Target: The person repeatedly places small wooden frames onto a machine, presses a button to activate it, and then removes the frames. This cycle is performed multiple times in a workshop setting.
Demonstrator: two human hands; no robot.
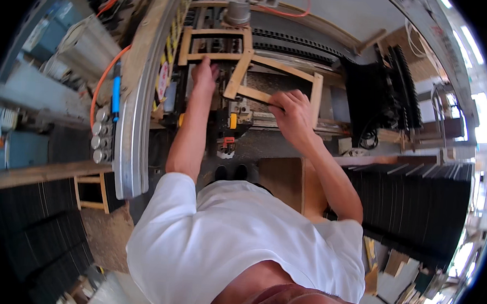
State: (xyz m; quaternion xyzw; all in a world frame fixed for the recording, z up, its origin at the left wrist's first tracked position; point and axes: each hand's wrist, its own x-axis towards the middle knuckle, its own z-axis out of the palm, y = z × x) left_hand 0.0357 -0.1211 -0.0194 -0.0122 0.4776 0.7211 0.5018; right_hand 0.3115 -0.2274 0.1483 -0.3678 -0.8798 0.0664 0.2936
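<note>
Two pale rectangular wooden frames lie at the machine in front of me. The left wooden frame sits below a grey cylindrical machine head. My left hand is at its near rail, closed with a finger over the wood; the other fingers are partly hidden. My right hand is closed around the near rail of the right wooden frame, which is tilted and has its left corner against the left one. Dark edges show along some rails of both.
A metal-edged beam with a hazard-striped strip runs along the left. On the right are a black cover and stacked dark panels. Orange hose hangs at left. Another small wooden frame leans at lower left.
</note>
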